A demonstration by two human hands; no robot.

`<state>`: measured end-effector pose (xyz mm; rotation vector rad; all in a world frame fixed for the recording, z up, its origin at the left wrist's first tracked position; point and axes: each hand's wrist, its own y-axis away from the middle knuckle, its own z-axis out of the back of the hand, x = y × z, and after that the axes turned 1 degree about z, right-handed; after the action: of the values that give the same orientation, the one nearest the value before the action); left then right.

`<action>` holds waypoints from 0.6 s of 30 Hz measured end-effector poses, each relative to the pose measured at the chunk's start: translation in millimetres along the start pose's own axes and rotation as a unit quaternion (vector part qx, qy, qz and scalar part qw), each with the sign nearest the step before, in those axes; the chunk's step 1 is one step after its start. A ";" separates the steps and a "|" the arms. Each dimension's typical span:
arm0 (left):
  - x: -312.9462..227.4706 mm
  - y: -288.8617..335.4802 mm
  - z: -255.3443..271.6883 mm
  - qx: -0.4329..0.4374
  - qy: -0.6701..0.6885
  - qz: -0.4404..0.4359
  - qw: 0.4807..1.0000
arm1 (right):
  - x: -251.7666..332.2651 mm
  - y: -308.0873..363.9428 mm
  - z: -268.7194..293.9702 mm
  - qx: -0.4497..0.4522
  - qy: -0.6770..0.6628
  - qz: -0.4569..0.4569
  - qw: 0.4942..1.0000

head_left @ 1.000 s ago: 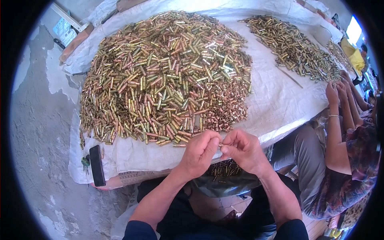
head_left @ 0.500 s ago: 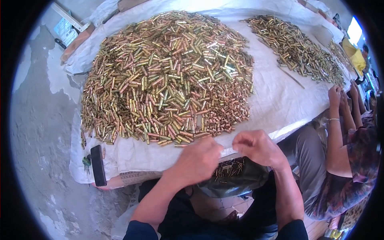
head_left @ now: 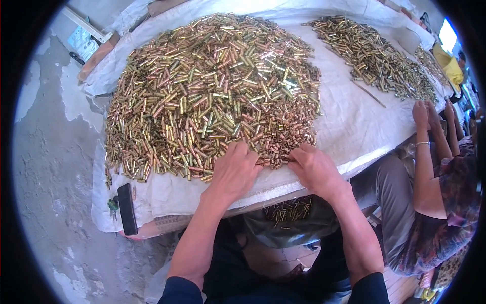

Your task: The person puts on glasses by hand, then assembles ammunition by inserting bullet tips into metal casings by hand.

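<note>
A broad heap of small brass-coloured metal tubes [head_left: 187, 96] covers the white-sheeted table. At its near right lie many short copper-coloured rings [head_left: 277, 139]. My left hand [head_left: 234, 171] reaches to the heap's near edge, fingers bent among the tubes and thumb toward the rings; whatever they grip is hidden. Over the near right side of the rings, my right hand [head_left: 318, 169] has its thumb and fingertips pinched together, on a piece too small to make out. Below the table edge, above my lap, an olive-grey cloth [head_left: 263, 228] carries a pile of thin metal pieces [head_left: 288, 210].
A black phone [head_left: 127, 209] and green-tagged keys [head_left: 113, 204] lie at the near left table corner. To the far right is a second heap of metal tubes [head_left: 374, 55], with a thin stick [head_left: 368, 93] beside it. A person's hands [head_left: 421, 115] work at the right edge.
Both hands have moved forward from above the cloth at the table edge to the near edge of the heap. The right-hand neighbour's hands have shifted slightly.
</note>
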<state>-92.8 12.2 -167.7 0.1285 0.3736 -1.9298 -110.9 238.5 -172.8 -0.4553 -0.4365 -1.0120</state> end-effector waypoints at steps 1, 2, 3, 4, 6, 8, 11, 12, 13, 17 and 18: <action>1.5 0.8 -1.9 -0.004 0.004 -0.006 1.000 | 0.7 -0.4 0.4 0.000 0.000 0.000 1.000; 1.8 1.1 -3.3 -0.009 0.008 -0.014 1.000 | 1.6 -0.4 1.3 -0.004 -0.007 0.001 1.000; 1.5 1.3 -4.1 -0.008 0.009 -0.015 1.000 | 1.9 -0.5 2.0 -0.007 -0.013 0.003 1.000; 0.9 1.5 -4.8 -0.019 0.012 -0.019 1.000 | 0.0 -1.3 0.7 -0.008 -0.012 0.002 1.000; 0.7 1.1 -7.2 -0.030 0.016 -0.025 0.999 | -4.3 -3.8 -2.9 0.026 -0.023 0.016 0.999; 0.7 0.2 -12.5 -0.060 0.034 -0.054 0.996 | -1.5 -4.0 -3.8 0.026 -0.026 0.008 0.999; -2.4 -1.4 -10.9 -0.035 0.045 -0.047 0.997 | 2.2 -4.7 -3.7 0.027 -0.020 -0.009 0.999; -2.1 -1.3 -10.6 -0.035 0.044 -0.046 0.997 | 3.3 -4.9 -3.3 0.027 -0.010 -0.019 0.999; -1.6 -1.1 -10.2 -0.030 0.056 -0.042 0.997 | 4.0 -5.5 -3.4 0.027 -0.011 -0.019 0.999; -3.4 1.9 -5.3 -0.004 0.102 -0.009 0.995 | 5.6 -6.3 0.7 0.057 0.044 -0.034 0.997; -2.0 3.6 -5.0 -0.004 0.102 -0.009 0.995 | 6.4 -6.6 1.1 0.065 0.048 -0.036 0.996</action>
<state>-89.1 14.4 -172.6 0.3191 0.5193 -1.9380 -113.9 231.6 -167.4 -0.2745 -0.4329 -1.0639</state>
